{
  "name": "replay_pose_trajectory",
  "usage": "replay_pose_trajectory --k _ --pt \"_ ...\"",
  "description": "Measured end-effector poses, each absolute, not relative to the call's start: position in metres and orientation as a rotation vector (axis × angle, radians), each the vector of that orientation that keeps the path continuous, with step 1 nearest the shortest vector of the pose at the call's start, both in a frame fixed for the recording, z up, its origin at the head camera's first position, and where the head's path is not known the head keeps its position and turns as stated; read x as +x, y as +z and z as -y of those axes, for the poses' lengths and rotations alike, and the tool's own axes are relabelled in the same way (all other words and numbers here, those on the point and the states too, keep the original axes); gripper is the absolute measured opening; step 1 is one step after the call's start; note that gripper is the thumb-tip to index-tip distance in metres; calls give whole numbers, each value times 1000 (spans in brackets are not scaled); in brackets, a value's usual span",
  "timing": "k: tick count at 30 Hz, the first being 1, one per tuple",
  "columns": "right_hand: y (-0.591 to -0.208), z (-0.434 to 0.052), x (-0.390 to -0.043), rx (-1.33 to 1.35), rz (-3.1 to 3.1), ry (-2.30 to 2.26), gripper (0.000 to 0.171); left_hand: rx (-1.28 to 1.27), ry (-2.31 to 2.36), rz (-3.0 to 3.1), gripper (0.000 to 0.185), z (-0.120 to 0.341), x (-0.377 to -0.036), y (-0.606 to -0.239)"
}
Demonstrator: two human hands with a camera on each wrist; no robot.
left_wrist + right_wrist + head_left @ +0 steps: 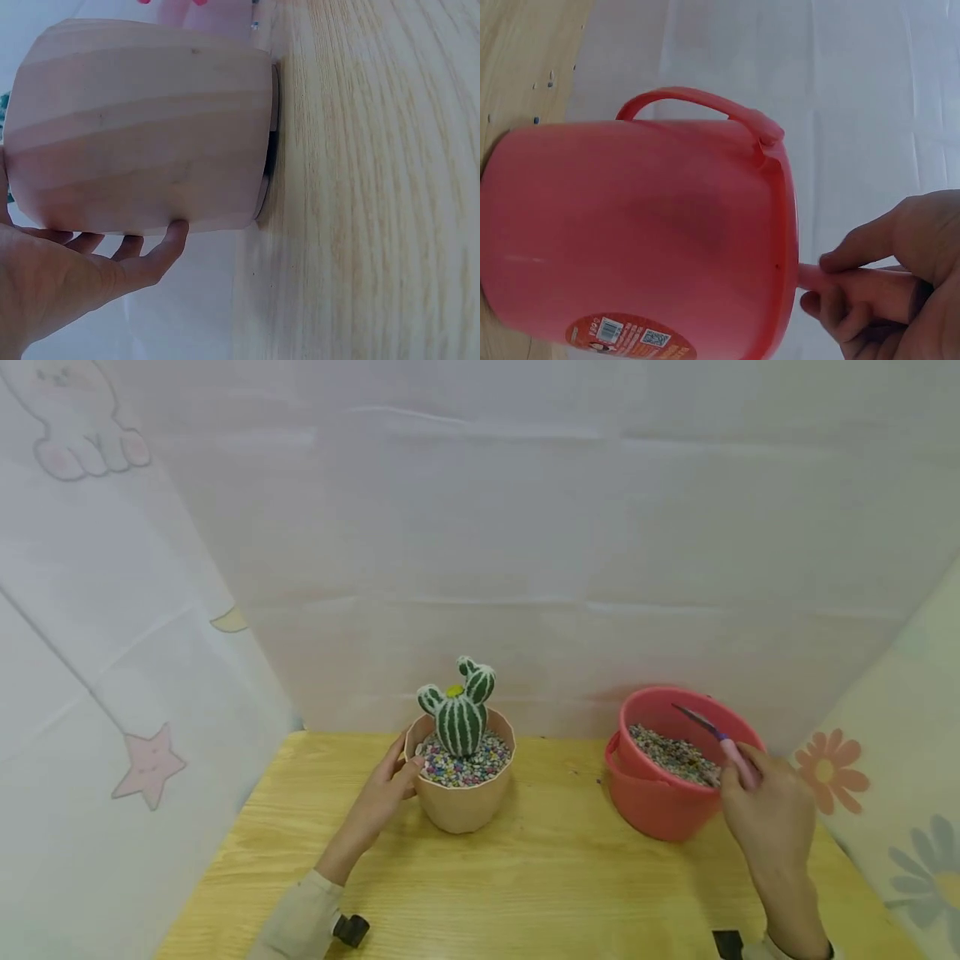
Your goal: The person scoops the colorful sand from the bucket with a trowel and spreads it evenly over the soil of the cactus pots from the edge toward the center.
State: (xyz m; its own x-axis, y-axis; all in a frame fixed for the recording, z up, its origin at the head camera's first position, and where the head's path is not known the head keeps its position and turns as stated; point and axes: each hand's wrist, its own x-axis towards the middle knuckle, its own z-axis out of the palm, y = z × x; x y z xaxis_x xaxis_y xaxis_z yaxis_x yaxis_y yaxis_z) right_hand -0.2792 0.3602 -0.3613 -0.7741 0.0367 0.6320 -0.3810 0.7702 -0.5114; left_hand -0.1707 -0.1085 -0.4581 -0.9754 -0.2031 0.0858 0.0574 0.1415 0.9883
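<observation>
A pale peach plant pot (459, 806) stands on the table, holding multicoloured pebbles (480, 766) and a green, white-striped cactus (460, 727) with a yellow flower. My left hand (384, 795) grips the pot's left side, the thumb at its rim and the fingers along the outer wall. In the left wrist view, the fingertips (177, 229) press against that wall. On the right, my right hand (776, 814) holds a small garden trowel by its pink handle (877, 291). The trowel's dark blade (697, 720) points over the mouth of a red bucket (652, 814).
Inside the bucket lie more small pebbles (675, 756). Its red carrying handle (686, 94) hangs at the side. A few stray pebbles (550, 84) are on the wooden table (480, 902). Light printed sheets (480, 527) hang behind and on both sides.
</observation>
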Motion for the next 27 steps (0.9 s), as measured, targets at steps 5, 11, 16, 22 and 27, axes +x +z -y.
replay_pose_trajectory --k 5,11,16,22,27 --pt "-369 -357 -296 287 2407 837 27 136 -1923 2209 67 116 -176 -461" --pt "-384 -342 -321 437 2418 836 23 149 -1917 2196 66 128 -175 -467" --pt "-386 -330 -333 564 2485 881 26 197 -1878 2215 65 136 -177 -469" --pt "-382 -331 -340 594 2554 915 33 285 -1576 2400 76 136 -186 -459" --pt "-374 -327 -341 594 2509 903 39 200 -1247 2509 74 134 -196 -433"
